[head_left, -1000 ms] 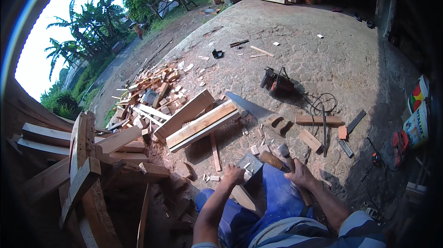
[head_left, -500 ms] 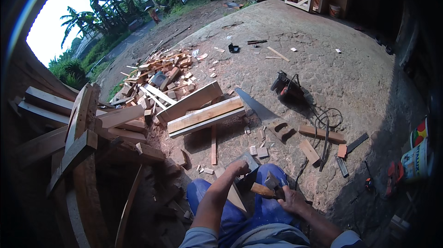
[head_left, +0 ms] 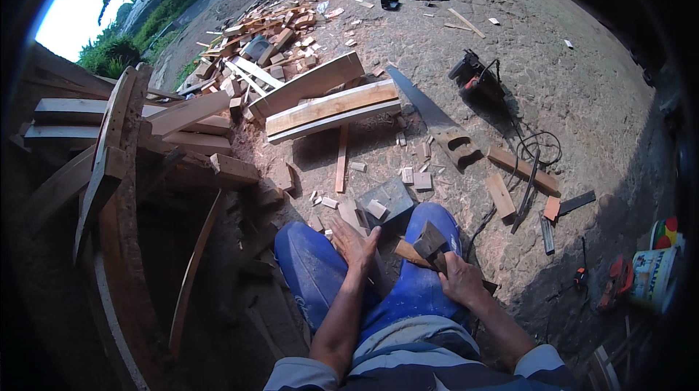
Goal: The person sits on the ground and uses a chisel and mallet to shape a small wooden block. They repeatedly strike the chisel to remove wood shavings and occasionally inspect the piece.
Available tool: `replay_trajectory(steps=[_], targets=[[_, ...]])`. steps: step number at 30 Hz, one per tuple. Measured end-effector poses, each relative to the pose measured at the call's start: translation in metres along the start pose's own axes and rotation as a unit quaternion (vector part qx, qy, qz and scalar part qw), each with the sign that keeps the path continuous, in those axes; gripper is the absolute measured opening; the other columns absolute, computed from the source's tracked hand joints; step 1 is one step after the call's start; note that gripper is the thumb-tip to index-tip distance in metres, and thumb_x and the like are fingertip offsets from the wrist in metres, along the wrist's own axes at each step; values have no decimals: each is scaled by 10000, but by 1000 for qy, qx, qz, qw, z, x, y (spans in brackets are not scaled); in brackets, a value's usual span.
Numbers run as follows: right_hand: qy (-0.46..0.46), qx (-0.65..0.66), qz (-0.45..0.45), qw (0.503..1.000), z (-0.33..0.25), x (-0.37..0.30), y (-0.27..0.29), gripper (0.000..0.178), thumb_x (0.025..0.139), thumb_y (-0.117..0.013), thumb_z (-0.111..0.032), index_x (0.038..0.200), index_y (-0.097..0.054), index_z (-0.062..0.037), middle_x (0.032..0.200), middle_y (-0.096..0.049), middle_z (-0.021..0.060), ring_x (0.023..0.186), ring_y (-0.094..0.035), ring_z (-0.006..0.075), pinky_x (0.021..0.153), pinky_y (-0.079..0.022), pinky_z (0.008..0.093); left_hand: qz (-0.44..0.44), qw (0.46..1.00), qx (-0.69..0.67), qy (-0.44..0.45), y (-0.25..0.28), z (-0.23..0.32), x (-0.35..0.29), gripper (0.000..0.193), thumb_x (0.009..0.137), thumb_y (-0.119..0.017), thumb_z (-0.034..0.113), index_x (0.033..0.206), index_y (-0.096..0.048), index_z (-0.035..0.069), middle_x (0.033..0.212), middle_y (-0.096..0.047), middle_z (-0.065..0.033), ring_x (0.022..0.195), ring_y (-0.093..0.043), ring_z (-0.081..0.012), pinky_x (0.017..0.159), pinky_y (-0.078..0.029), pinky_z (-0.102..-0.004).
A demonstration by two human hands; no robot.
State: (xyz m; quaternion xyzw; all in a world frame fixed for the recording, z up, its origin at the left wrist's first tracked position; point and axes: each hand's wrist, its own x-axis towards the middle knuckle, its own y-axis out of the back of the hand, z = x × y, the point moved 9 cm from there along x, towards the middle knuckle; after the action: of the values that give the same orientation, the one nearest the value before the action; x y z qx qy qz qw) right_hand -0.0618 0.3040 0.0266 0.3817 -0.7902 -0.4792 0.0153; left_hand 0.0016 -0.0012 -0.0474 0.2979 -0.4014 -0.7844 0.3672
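Note:
My left hand (head_left: pixel 354 242) is open, fingers and thumb apart, over a narrow wooden board (head_left: pixel 376 274) lying between my legs. Whether it touches the board I cannot tell. Just beyond my knees is a grey flat-topped block (head_left: pixel 397 196), bearing a small wood offcut (head_left: pixel 376 209). Above my right thigh, my right hand (head_left: pixel 464 279) is closed around a hatchet-like tool with a dark metal head (head_left: pixel 431 240). A light wooden piece (head_left: pixel 409 252) shows beside that head, and a dark flat end sticks out past the hand; how these parts join is unclear.
A handsaw (head_left: pixel 429 111) and a corded power tool (head_left: pixel 477 79) lie ahead on the rough ground. Two thick timbers (head_left: pixel 331 111) rest in front, near a heap of offcuts (head_left: pixel 273 41). Stacked beams (head_left: pixel 120 165) crowd the left; a white bucket (head_left: pixel 652 271) stands right.
My left hand has drawn back from the grey block and opened from a closed shape. The right hand still grips its tool. The view has tilted downward.

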Motion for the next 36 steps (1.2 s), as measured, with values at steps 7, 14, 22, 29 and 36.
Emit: replay_trajectory(steps=[7,14,22,29,36], targets=[[50,10,-34,998,3,0,5,398,862,-735,-158,1114,-445,-53,1008,-612,230,887,-689,457,754,-579,546,-96,988,-29,113,-14,-27,-30,1180,772,-838,345,1643,-72,127,1411,-554,-321,1218,-618,-485,1028,-494,-520],[56,70,-34,995,21,7,15,416,867,-717,-144,1165,-448,-38,1000,-614,247,885,-671,487,748,-565,557,-89,977,-193,9,-49,-25,-28,1020,817,-841,314,1587,-235,31,1363,-612,-271,1239,-630,-392,1060,-487,-451],[65,83,-42,994,32,9,17,422,858,-709,-121,1174,-448,-21,997,-609,254,877,-670,483,738,-566,552,59,961,-208,172,-36,-120,-19,675,933,-739,463,1440,-579,47,1312,-615,-177,1151,-633,-308,984,-514,-410],[85,87,-20,992,35,9,20,443,856,-713,-120,1196,-447,-19,992,-611,250,874,-669,482,734,-564,549,-11,960,158,230,-55,-12,-57,1282,718,-868,494,1646,-100,57,1647,-130,-340,1466,-256,-536,1165,-253,-660],[74,100,-22,992,47,9,20,434,866,-712,-140,1189,-446,-24,991,-612,250,859,-661,483,726,-550,564,-40,982,57,177,-56,-49,-46,1398,602,-911,356,1643,-26,63,1647,-148,-340,1467,-298,-486,1189,-284,-561]])
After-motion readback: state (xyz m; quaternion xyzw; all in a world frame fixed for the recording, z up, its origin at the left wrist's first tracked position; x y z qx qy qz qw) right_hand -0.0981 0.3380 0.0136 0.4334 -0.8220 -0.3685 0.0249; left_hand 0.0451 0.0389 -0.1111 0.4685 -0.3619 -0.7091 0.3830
